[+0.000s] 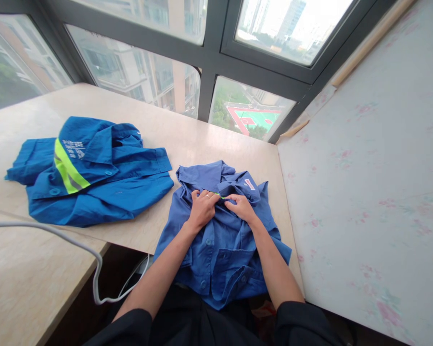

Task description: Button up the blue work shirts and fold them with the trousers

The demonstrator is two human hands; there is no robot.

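A blue work shirt [223, 250] lies face up on the beige tabletop [187, 139], its hem hanging over the near edge. My left hand [202, 207] and my right hand [242, 206] sit side by side just below the collar, each pinching the shirt's front placket. The fingers of both are curled shut on the fabric. A small pink label shows on the shirt's chest pocket to the right of my hands.
A second, brighter blue jacket [90, 173] with a yellow reflective stripe lies crumpled at the left. A white cable [94, 269] runs over the near left table edge. Windows stand behind the table; a patterned wall [375, 168] is at the right.
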